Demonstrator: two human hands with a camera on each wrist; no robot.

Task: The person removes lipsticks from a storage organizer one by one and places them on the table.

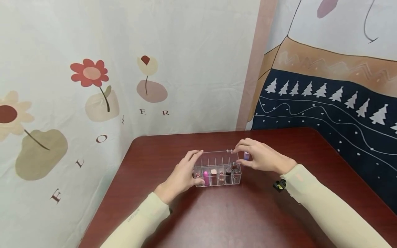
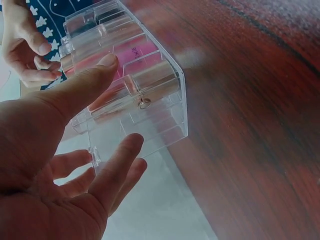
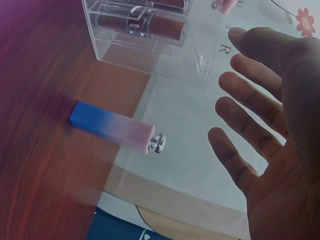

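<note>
A clear divided organizer (image 1: pixel 217 185) stands on the table with several lipsticks and gloss tubes in its slots, among them a bright pink lipstick (image 1: pixel 206 178). My left hand (image 1: pixel 180 175) is at its left end, thumb over the front wall and fingers spread beside the end and back. Whether the thumb presses the wall I cannot tell. Beyond the organizer's right end, my right hand (image 1: pixel 263 156) has its fingers apart with nothing between them. Close by, a blue-to-pink lipstick tube (image 3: pixel 112 127) with a silver knob stands upright on the table, apart from the fingers.
The dark red wooden table (image 1: pixel 248 213) reaches back to a white cloth (image 1: pixel 198 69) printed with flowers and letters. A navy cloth (image 1: pixel 325 110) with white trees hangs at the right. Near the right sleeve is a small black device (image 1: pixel 279 185).
</note>
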